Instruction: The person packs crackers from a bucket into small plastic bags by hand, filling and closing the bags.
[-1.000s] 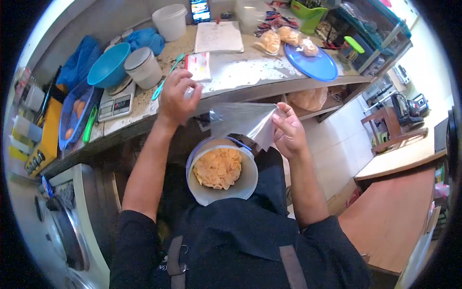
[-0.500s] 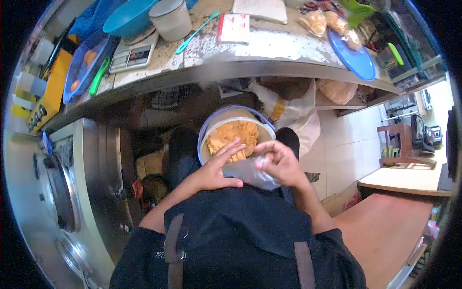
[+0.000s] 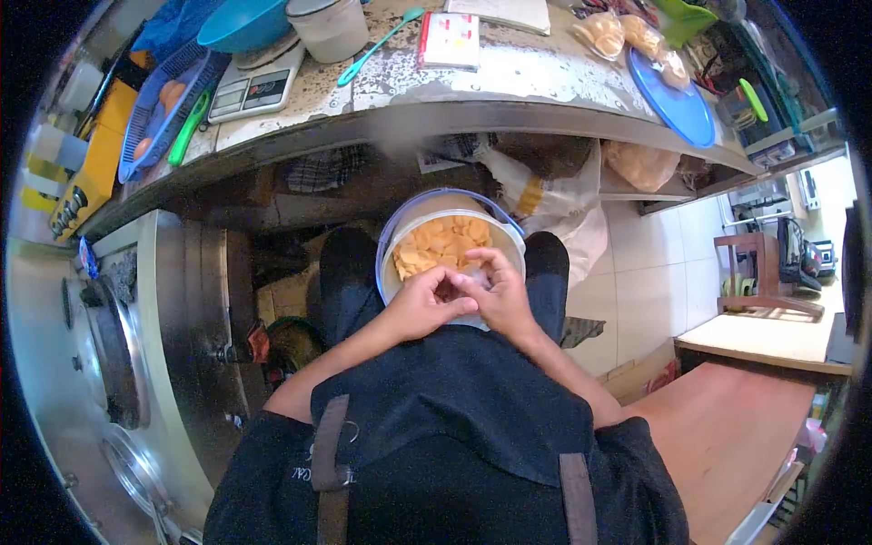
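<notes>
Between my knees is a round bucket [image 3: 389, 243] with a bluish rim, holding many flat yellow-orange chips [image 3: 442, 243]. My left hand [image 3: 425, 304] and my right hand [image 3: 495, 292] meet over its near edge, fingertips close together. A clear plastic bag [image 3: 474, 320] is bunched at and below the fingers, mostly hidden by them. Both hands have curled fingers pinching the plastic.
On the worktop [image 3: 381, 91] ahead are a scale [image 3: 257, 91], a white tub [image 3: 327, 29], a teal spoon [image 3: 381, 47], a red-and-white packet [image 3: 449, 41], and filled bags [image 3: 601, 34] by a blue lid [image 3: 672, 98]. A basket of eggs [image 3: 168, 113] stands left.
The plastic bag, earlier stretched out by my right hand above the bucket, is now bunched low at its near edge. My left hand has come from the worktop to meet my right hand.
</notes>
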Demonstrator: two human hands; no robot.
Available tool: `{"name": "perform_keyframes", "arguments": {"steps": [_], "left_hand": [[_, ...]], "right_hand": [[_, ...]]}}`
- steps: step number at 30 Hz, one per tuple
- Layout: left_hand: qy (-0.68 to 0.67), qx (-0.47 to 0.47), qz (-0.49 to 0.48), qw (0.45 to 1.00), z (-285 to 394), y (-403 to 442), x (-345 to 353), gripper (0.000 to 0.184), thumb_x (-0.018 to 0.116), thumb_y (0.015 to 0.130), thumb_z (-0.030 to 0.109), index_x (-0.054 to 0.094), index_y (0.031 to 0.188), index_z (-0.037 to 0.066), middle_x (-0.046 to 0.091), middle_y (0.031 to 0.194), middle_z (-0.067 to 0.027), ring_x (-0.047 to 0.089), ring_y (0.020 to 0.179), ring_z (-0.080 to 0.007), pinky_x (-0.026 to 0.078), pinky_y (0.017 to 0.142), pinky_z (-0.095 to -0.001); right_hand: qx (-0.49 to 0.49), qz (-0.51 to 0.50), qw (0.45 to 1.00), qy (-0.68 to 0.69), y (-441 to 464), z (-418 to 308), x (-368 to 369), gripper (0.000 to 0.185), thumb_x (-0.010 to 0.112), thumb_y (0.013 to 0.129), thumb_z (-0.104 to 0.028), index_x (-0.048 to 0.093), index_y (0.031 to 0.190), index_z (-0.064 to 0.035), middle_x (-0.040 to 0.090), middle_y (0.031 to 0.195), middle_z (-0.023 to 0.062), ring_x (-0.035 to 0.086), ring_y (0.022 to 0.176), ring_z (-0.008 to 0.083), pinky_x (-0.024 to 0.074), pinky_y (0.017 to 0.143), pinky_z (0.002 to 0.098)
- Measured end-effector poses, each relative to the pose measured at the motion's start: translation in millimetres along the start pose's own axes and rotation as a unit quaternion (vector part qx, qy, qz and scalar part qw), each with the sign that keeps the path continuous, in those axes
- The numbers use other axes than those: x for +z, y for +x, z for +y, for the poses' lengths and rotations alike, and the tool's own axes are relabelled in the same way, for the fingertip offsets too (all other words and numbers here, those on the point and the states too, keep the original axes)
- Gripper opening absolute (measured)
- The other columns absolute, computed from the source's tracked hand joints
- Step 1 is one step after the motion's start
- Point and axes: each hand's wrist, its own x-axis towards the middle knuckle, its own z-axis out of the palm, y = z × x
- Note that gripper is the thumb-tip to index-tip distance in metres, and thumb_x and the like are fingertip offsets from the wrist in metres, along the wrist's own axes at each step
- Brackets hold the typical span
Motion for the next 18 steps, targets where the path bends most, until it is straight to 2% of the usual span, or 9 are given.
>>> {"name": "perform_keyframes", "arguments": {"steps": [4, 5, 6, 7, 10, 11, 13, 17, 18], "left_hand": [[0.055, 0.015, 0.023, 0.998, 6, -7, -7, 0.022, 0.071, 0.082, 0.020, 0.059, 0.089, 0.003, 0.057, 0.073, 0.0010, 0.051, 0.064, -0.0073, 0.043, 0.058, -0.0238], [0.132, 0.036, 0.067, 0.988, -3, -9, -13, 0.020, 0.068, 0.083, 0.020, 0.059, 0.087, 0.003, 0.056, 0.071, -0.0015, 0.051, 0.062, -0.0082, 0.042, 0.056, -0.0246], [0.209, 0.056, 0.112, 0.970, -3, -12, -17, 0.019, 0.066, 0.085, 0.020, 0.058, 0.084, 0.003, 0.056, 0.069, -0.0040, 0.050, 0.060, -0.0091, 0.042, 0.055, -0.0253], [0.269, 0.062, 0.144, 0.950, -1, -16, -21, 0.015, 0.064, 0.083, 0.016, 0.058, 0.084, 0.002, 0.057, 0.071, -0.0100, 0.055, 0.060, -0.0191, 0.043, 0.054, -0.0319], [0.402, 0.146, 0.179, 0.886, 9, -22, -23, 0.015, 0.066, 0.079, 0.015, 0.059, 0.083, 0.002, 0.057, 0.076, -0.0122, 0.058, 0.066, -0.0302, 0.046, 0.057, -0.0383], [0.402, 0.144, 0.178, 0.887, 15, -24, -20, 0.015, 0.066, 0.079, 0.015, 0.059, 0.083, 0.002, 0.057, 0.076, -0.0122, 0.058, 0.066, -0.0302, 0.046, 0.057, -0.0383], [0.445, 0.166, 0.192, 0.859, 26, -27, -13, 0.014, 0.066, 0.076, 0.013, 0.060, 0.085, 0.003, 0.057, 0.079, -0.0136, 0.058, 0.073, -0.0360, 0.049, 0.062, -0.0401], [0.397, 0.170, 0.121, 0.894, 20, -24, -20, 0.011, 0.062, 0.082, 0.012, 0.061, 0.089, 0.003, 0.060, 0.080, -0.0113, 0.062, 0.075, -0.0304, 0.051, 0.063, -0.0378], [0.209, 0.044, 0.108, 0.971, 19, -24, -20, 0.009, 0.059, 0.085, 0.010, 0.061, 0.090, 0.002, 0.061, 0.083, -0.0106, 0.062, 0.078, -0.0275, 0.051, 0.067, -0.0372]], "right_hand": [[0.047, -0.003, 0.989, 0.141, 1, 1, 7, 0.031, 0.072, 0.080, -0.010, 0.056, 0.106, -0.0067, 0.051, 0.076, -0.0052, 0.046, 0.063, 0.0040, 0.0395, 0.054, 0.0204], [0.050, -0.003, 0.989, 0.142, -2, 0, 4, 0.031, 0.072, 0.080, -0.010, 0.056, 0.106, -0.0067, 0.051, 0.076, -0.0052, 0.046, 0.063, 0.0040, 0.0395, 0.054, 0.0204], [0.051, -0.024, 0.994, 0.094, -6, -1, -2, 0.031, 0.071, 0.080, -0.010, 0.055, 0.107, -0.0069, 0.052, 0.074, -0.0046, 0.047, 0.062, 0.0044, 0.0405, 0.054, 0.0212], [0.052, -0.044, 0.997, 0.046, -9, -2, -5, 0.032, 0.070, 0.080, -0.009, 0.055, 0.108, -0.0071, 0.053, 0.071, -0.0041, 0.049, 0.060, 0.0048, 0.0415, 0.054, 0.0219], [0.025, -0.062, 0.995, -0.076, -15, -2, -3, 0.033, 0.070, 0.077, -0.002, 0.054, 0.105, -0.0053, 0.052, 0.065, -0.0026, 0.049, 0.058, 0.0036, 0.0406, 0.053, 0.0208], [0.027, -0.062, 0.995, -0.076, -16, -5, -3, 0.033, 0.070, 0.077, -0.002, 0.054, 0.105, -0.0053, 0.052, 0.065, -0.0026, 0.049, 0.058, 0.0036, 0.0406, 0.053, 0.0208], [-0.016, -0.133, 0.975, -0.178, -17, -17, -1, 0.033, 0.070, 0.073, -0.003, 0.054, 0.102, -0.0051, 0.052, 0.062, 0.0019, 0.052, 0.057, 0.0065, 0.0420, 0.052, 0.0242], [-0.112, -0.169, 0.960, -0.194, -10, -19, 1, 0.030, 0.068, 0.071, -0.002, 0.053, 0.096, -0.0046, 0.052, 0.063, 0.0050, 0.053, 0.057, 0.0093, 0.0424, 0.052, 0.0264], [-0.125, -0.142, 0.964, -0.189, -9, -15, 3, 0.029, 0.068, 0.071, -0.001, 0.052, 0.094, -0.0046, 0.053, 0.063, 0.0051, 0.053, 0.056, 0.0094, 0.0426, 0.052, 0.0269]]}}
